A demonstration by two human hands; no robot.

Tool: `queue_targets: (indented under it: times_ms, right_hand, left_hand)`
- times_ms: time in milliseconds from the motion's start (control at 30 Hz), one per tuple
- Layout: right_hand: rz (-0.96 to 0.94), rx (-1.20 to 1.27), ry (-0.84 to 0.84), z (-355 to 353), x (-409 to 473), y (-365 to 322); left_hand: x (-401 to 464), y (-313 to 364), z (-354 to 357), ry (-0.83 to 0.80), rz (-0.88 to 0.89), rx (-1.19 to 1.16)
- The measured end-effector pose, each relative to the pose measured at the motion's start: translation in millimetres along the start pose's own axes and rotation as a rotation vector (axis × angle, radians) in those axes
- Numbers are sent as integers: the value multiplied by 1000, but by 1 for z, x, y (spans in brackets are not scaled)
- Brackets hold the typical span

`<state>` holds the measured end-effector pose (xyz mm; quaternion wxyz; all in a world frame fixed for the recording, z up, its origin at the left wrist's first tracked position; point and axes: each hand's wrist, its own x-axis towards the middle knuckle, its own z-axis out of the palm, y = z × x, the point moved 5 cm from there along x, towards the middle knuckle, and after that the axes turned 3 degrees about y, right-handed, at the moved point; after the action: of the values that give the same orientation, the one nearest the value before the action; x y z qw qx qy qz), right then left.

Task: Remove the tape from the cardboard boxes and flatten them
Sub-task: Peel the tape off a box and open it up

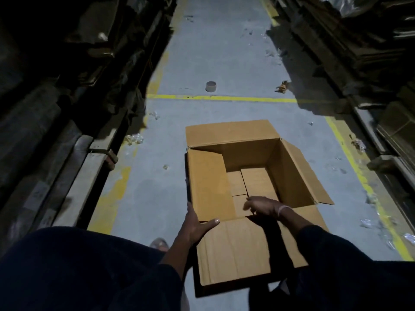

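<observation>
Cardboard box (253, 176), plain brown and open-topped, stands on the grey floor (215, 52) close in front. Left hand (195, 223) clamps its near-left corner; right hand (265, 206) reaches inside, fingers loosely spread, holding nothing. Bottom flaps may jam; soft board could tear unevenly.

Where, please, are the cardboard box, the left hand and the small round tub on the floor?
cardboard box (292, 173): head view, inner right wall.
left hand (194, 225): head view, back of hand.
small round tub (211, 86): head view, its side.
</observation>
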<state>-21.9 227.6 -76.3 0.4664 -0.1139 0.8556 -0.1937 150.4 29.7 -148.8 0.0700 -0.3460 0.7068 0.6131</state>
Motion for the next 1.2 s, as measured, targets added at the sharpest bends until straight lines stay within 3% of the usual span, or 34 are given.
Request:
queue_targets:
  times_ms: [133,233,267,333,400,467,533,667,800,867,1000,1200]
  right_hand:
    - [129,405,45,39,15,-28]
    - [152,838,259,33,21,-30]
    - [104,983,304,26,18,-34]
    - [-98,1151,199,18,2,-59]
    - [-303,947,106,26,-21,-99]
    - [-370,570,62,58,-27,-128]
    - [-361,223,-7,103,-21,-135]
    - [-312,-235,-28,151,-2,-122]
    - [-314,-236,-8,152,-7,-127]
    - [-368,-198,16,148,-11,-122]
    - [-342,33,105,140,-20,-106]
    - [-494,-35,248,115,-48,-128]
  left_hand:
    - [-11,-5,-3,-10,74,0]
    - [-20,-7,-3,25,85,17]
    - [-23,-6,-4,33,76,11]
    - [-26,-3,-5,61,61,-26]
    - [-31,-3,-7,124,17,-47]
    - [-31,-14,-6,186,-118,-134]
    - [-29,-26,-2,219,-267,-254]
    - [-24,-33,6,200,-344,-453]
    - [-25,-24,17,117,-363,-502]
    - [-15,-34,18,176,-386,-651]
    - [-11,-24,11,146,-389,-717]
    - [-16,21,-8,218,-209,-807]
